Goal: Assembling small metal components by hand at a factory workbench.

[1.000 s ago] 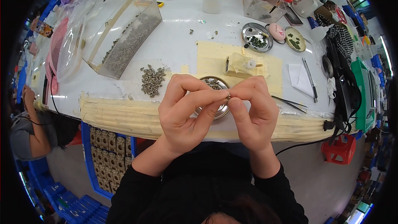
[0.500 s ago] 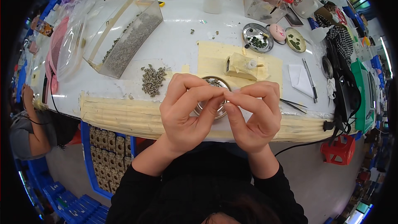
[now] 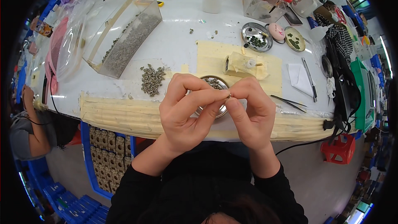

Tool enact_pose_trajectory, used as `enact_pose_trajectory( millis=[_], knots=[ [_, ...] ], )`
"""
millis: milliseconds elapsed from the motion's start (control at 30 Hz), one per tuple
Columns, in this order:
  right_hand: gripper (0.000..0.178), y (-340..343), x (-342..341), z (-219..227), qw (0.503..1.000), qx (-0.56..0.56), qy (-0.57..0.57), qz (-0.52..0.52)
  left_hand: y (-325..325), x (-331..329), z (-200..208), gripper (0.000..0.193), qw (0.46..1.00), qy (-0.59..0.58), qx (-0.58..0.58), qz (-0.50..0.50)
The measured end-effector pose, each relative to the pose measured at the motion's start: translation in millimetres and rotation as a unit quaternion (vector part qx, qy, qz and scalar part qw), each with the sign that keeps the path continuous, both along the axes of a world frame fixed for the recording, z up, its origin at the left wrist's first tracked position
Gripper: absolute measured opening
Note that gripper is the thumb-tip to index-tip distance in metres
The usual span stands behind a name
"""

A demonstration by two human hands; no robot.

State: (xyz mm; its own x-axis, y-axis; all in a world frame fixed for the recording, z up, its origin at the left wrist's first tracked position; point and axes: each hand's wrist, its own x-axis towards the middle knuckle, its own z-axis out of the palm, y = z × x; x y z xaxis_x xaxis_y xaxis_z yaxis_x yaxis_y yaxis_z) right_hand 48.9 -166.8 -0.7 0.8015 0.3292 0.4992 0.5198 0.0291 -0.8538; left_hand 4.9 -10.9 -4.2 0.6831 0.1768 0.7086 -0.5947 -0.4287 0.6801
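Observation:
My left hand (image 3: 186, 114) and my right hand (image 3: 253, 114) meet fingertip to fingertip above the front edge of the table. Pinched between them is a tiny metallic part (image 3: 229, 96), too small to name. Directly under the fingers sits a round metal dish (image 3: 222, 111) with small grey pieces in it, partly hidden by my hands. To the left lies a loose pile of small grey metal parts (image 3: 152, 80). Just beyond my right hand, a small block wrapped in yellow tape (image 3: 240, 67) rests on a sheet of yellow tape (image 3: 207, 52).
A clear plastic box (image 3: 132, 37) of small parts lies at left. Tweezers (image 3: 290, 103), a pen (image 3: 309, 79) and a round dish of dark green pieces (image 3: 257, 37) are at right. A white squeeze bottle (image 3: 212, 0) stands behind. Below left is a blue crate (image 3: 88, 153); a co-worker's arm (image 3: 36, 128) shows left.
My right hand has shifted slightly left and its fingers have curled closer together at the left fingertips. The tiny part now shows between them. The left hand has barely moved.

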Motion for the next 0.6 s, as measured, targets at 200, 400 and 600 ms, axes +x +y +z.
enact_pose_trajectory(
  millis=[200,400,600],
  knots=[
    [0.013,1.2,-2.3,2.3,0.999,0.012,-0.003,-0.040,-1.2,-1.4,1.0,0.026,1.000,0.017,0.002,0.009],
    [0.024,2.8,-2.4,1.5,0.983,-0.034,-0.152,-0.099,-3.7,-1.8,1.8,0.021,0.999,0.043,-0.004,0.023],
    [0.028,4.3,-2.5,3.0,0.977,-0.046,-0.169,-0.118,-3.0,-1.0,-0.1,0.018,0.999,0.035,-0.014,0.019]
  ],
)
